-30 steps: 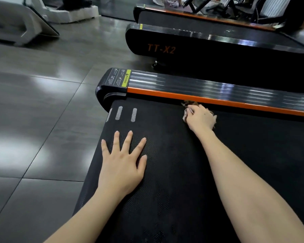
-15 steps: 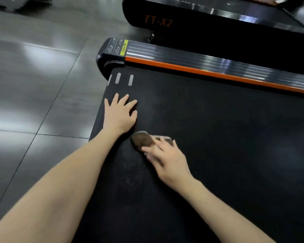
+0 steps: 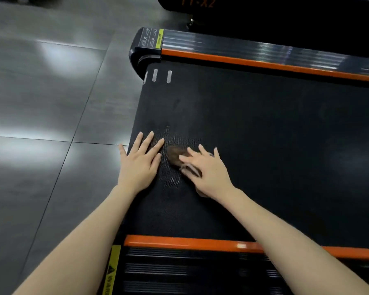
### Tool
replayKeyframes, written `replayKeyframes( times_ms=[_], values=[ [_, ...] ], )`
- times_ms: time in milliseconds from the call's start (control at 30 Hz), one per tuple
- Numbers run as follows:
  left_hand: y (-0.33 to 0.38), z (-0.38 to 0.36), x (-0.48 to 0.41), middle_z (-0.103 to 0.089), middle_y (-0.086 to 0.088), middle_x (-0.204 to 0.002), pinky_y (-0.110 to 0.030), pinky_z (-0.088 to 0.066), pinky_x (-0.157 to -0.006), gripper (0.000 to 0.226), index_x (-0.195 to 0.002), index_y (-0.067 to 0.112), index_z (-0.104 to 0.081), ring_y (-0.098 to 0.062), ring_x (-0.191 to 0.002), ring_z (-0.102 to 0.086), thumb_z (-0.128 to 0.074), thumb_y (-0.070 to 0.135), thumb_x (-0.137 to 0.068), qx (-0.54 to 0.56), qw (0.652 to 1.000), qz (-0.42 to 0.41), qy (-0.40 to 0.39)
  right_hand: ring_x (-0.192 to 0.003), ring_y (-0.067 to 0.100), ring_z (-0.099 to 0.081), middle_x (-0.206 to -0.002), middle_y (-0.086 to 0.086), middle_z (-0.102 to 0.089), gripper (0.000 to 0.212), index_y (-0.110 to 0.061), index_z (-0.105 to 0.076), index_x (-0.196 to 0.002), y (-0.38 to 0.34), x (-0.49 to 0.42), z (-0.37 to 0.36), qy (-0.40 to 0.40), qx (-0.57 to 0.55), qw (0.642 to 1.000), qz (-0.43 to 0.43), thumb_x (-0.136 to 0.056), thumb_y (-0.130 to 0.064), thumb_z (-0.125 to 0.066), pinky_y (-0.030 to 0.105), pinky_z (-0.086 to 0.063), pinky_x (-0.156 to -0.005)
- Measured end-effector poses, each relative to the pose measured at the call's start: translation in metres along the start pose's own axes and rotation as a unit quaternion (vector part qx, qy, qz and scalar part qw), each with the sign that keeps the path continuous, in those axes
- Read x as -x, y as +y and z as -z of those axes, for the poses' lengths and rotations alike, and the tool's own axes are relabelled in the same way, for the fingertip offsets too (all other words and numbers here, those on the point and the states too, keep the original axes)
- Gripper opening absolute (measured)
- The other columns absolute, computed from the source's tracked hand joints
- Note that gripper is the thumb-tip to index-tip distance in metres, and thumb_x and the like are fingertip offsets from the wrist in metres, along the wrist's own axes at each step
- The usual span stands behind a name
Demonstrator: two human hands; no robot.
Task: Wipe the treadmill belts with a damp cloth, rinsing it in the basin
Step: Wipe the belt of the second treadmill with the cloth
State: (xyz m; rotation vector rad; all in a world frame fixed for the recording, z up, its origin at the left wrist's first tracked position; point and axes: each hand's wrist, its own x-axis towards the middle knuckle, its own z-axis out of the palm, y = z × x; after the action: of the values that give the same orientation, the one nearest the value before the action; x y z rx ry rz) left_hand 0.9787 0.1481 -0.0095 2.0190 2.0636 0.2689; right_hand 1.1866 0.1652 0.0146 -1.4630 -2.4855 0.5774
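Note:
The black treadmill belt [image 3: 264,135] fills the middle of the head view, between two orange-edged side rails. A small brown cloth [image 3: 174,156] lies on the belt near its left end. My right hand [image 3: 207,170] presses flat on the cloth with straight, spread fingers, covering most of it. My left hand [image 3: 140,163] lies flat on the belt just left of the cloth, fingers spread, its outer edge at the belt's end. No basin is in view.
The far side rail [image 3: 264,52] and the near side rail [image 3: 190,243] border the belt. A second black treadmill [image 3: 264,11] stands beyond. Glossy grey floor tiles [image 3: 47,92] spread to the left.
My right hand has dragged the cloth from the far rail back toward me, next to my left hand. The view has tipped down, and the near rail now shows.

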Motion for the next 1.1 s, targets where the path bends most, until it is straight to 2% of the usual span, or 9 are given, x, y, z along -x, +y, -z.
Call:
replayKeyframes(
  times_ms=[133,233,367,500,600,667,800,900,1100],
  values=[
    [0.000,0.001,0.000,-0.011,0.009,-0.159,-0.063,0.001,-0.111,0.046,-0.147,0.040,-0.024,-0.016,-0.147,0.002,-0.022,0.041,-0.101,-0.002,1.000,0.001,-0.005,-0.134,0.030,-0.037,-0.139,-0.001,-0.051,0.045,-0.034,-0.055,-0.125,0.012,0.080,0.000,-0.030,0.028,0.990,0.137,-0.093,-0.056,-0.033,0.060,-0.019,-0.107],
    [0.002,0.002,0.001,-0.009,0.010,-0.159,-0.062,0.002,-0.111,0.045,-0.147,0.041,-0.025,-0.015,-0.147,0.004,-0.029,0.037,-0.102,0.020,1.000,0.006,-0.004,-0.131,0.032,-0.043,-0.135,0.000,-0.055,0.040,-0.032,-0.061,-0.118,0.013,0.064,-0.001,-0.034,0.077,0.980,0.183,-0.092,-0.052,-0.038,0.067,-0.026,-0.102],
    [-0.003,0.007,-0.003,-0.013,0.012,-0.158,-0.060,0.001,-0.112,0.044,-0.144,0.038,-0.033,-0.012,-0.147,0.002,-0.036,0.029,-0.101,0.094,0.995,0.008,-0.016,-0.133,0.034,-0.040,-0.136,0.004,-0.055,0.041,-0.026,-0.067,-0.113,-0.018,0.017,-0.008,-0.023,0.044,0.995,0.087,-0.088,-0.044,-0.039,0.067,-0.021,-0.105],
    [-0.005,0.018,0.011,-0.026,0.006,-0.155,-0.055,-0.001,-0.114,0.048,-0.138,0.026,-0.048,-0.015,-0.147,-0.007,-0.037,0.039,-0.093,0.242,0.969,0.043,-0.007,-0.130,0.027,-0.046,-0.135,0.003,-0.055,0.047,-0.027,-0.067,-0.115,-0.022,0.061,-0.002,-0.019,0.008,0.996,0.090,-0.088,-0.055,-0.041,0.059,-0.030,-0.107],
    [-0.009,0.028,0.034,-0.035,0.001,-0.152,-0.046,-0.002,-0.115,0.058,-0.132,0.023,-0.055,-0.019,-0.145,-0.016,-0.037,0.044,-0.081,0.285,0.955,0.083,0.025,-0.123,0.012,-0.053,-0.130,-0.002,-0.059,0.058,-0.026,-0.064,-0.120,-0.025,0.083,0.029,0.091,-0.087,0.992,0.025,-0.087,-0.066,-0.039,0.042,-0.041,-0.105],
    [-0.017,0.035,0.048,-0.040,-0.002,-0.149,-0.045,-0.004,-0.116,0.056,-0.127,0.022,-0.059,-0.019,-0.143,-0.022,-0.041,0.045,-0.079,0.302,0.947,0.101,0.049,-0.127,0.006,-0.047,-0.132,-0.007,-0.056,0.056,-0.026,-0.059,-0.127,-0.027,0.089,0.046,0.117,-0.109,0.987,0.031,-0.089,-0.063,-0.041,0.035,-0.036,-0.109],
    [-0.038,0.048,0.056,-0.047,-0.003,-0.143,-0.056,-0.018,-0.114,0.056,-0.124,0.024,-0.062,-0.021,-0.140,-0.031,-0.040,0.052,-0.080,0.287,0.949,0.098,0.090,-0.140,0.018,-0.031,-0.146,-0.004,-0.042,0.047,-0.031,-0.053,-0.131,0.003,0.093,0.048,0.006,0.005,0.977,0.212,-0.093,-0.055,-0.043,0.049,-0.024,-0.113],
    [-0.043,0.051,0.054,-0.045,-0.003,-0.145,-0.054,-0.019,-0.114,0.053,-0.127,0.027,-0.060,-0.021,-0.141,-0.029,-0.038,0.047,-0.084,0.266,0.956,0.104,0.074,-0.145,0.025,-0.014,-0.155,-0.003,-0.024,0.051,-0.042,-0.043,-0.136,0.024,0.072,0.023,-0.097,0.054,0.967,0.229,-0.089,-0.062,-0.041,0.064,-0.017,-0.110],
    [-0.039,0.049,0.043,-0.046,-0.001,-0.144,-0.040,-0.023,-0.115,0.052,-0.129,0.025,-0.058,-0.015,-0.140,-0.031,-0.037,0.046,-0.087,0.327,0.936,0.116,0.064,-0.143,0.033,-0.018,-0.149,0.005,-0.036,0.040,-0.035,-0.061,-0.121,-0.012,0.045,-0.015,-0.082,-0.002,0.952,0.294,-0.085,-0.053,-0.058,0.061,-0.014,-0.112]
  ],
)
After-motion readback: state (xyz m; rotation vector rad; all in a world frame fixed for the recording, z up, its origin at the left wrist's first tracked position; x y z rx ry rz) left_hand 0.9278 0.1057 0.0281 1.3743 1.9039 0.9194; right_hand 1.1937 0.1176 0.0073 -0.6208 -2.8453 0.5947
